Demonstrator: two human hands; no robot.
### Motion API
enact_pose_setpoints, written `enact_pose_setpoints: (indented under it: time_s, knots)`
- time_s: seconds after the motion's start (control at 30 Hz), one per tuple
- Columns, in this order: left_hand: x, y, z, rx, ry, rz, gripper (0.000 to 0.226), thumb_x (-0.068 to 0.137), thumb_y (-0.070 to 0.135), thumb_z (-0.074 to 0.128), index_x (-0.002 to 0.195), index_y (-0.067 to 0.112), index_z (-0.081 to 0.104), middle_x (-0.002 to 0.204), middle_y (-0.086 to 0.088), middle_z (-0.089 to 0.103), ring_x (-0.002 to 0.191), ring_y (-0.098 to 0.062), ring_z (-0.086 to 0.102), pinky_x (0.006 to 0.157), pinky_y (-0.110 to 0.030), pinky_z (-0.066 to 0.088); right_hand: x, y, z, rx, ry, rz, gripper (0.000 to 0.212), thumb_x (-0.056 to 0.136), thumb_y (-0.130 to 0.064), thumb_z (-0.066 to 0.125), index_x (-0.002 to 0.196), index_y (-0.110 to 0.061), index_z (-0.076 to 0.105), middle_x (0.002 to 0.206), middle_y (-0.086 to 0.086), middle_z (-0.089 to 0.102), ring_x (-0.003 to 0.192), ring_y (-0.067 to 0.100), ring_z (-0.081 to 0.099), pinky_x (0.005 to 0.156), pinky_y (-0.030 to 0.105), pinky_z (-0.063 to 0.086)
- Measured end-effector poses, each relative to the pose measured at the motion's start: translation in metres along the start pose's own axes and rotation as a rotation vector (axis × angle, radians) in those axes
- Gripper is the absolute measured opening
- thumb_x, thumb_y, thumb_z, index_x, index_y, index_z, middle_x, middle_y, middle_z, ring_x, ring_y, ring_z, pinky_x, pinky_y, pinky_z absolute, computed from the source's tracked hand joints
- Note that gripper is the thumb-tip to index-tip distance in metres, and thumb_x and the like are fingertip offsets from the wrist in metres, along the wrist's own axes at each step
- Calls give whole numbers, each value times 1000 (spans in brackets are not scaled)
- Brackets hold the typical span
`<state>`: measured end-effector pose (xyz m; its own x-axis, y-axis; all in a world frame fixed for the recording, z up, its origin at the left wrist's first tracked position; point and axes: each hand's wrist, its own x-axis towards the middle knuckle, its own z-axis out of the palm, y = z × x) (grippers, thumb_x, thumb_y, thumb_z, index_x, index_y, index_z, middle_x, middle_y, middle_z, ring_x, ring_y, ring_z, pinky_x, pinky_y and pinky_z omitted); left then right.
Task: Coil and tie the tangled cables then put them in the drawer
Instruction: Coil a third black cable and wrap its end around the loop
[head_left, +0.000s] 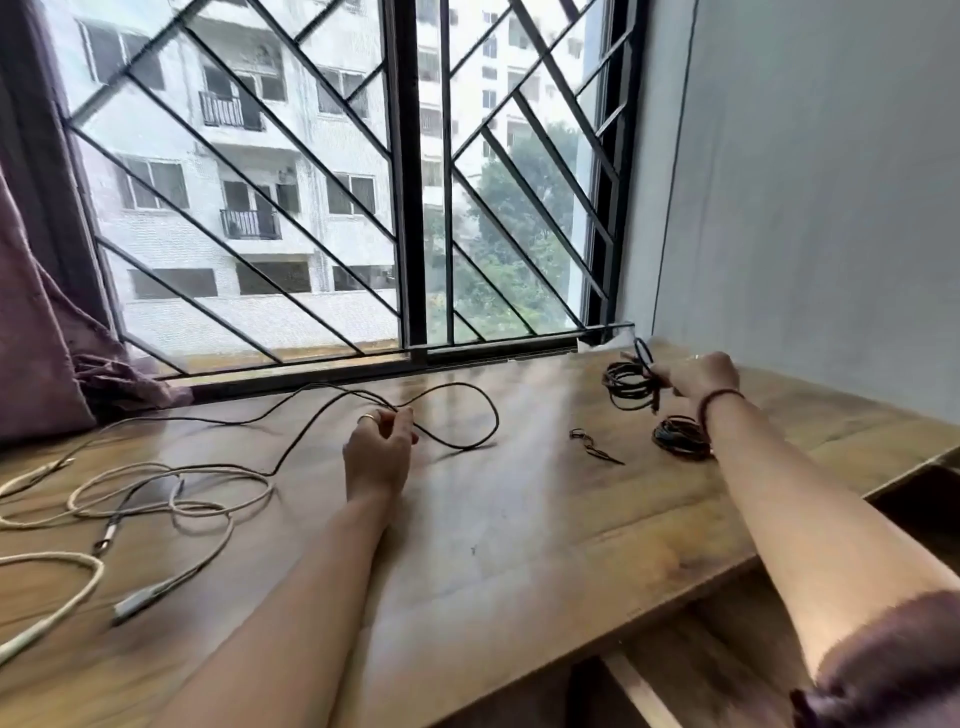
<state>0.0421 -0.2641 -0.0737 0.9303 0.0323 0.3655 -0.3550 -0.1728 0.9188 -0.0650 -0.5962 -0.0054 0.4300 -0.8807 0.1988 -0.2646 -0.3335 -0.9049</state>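
Note:
A long black cable (462, 410) lies looped across the wooden table (519, 519); my left hand (379, 452) pinches it near the middle of the table. At the far right, my right hand (693, 376) grips a coiled black cable (626, 387) just above the table. A second black coil (678, 439) lies beside my right wrist. A small black tie (592, 447) rests between my hands. Tangled white cables (171, 493) with grey plugs spread over the left side.
A barred window (405, 208) runs along the table's far edge, with a purple curtain (41, 338) at the left. A grey wall (831, 208) bounds the right. An open drawer (919, 499) shows below the table's right edge.

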Motion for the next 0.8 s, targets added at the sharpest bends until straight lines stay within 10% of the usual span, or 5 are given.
enact_pose_setpoints:
  time_s: [0.5,0.67,0.8]
  knots:
    - [8,-6,7,1,-109,25,23,90,31,60,75,15,60,69,1,68,56,-14,55,61,-29,46,36,24,37,-450,-82,107,45,75,-30,74,111,-4,64,123,16,61,117,34,52,102,42,40]
    - [6,-5,7,3,-121,19,22,90,30,61,74,14,60,70,0,69,55,-11,54,57,-23,41,47,26,26,-423,-192,73,17,79,-26,69,75,-9,68,106,12,69,101,27,61,92,35,49]
    - [6,-5,6,-6,-103,13,24,90,30,61,71,15,59,69,-1,69,57,-17,56,66,-31,47,45,11,12,-371,-91,8,36,78,-26,70,104,-1,67,113,15,67,100,27,61,87,32,48]
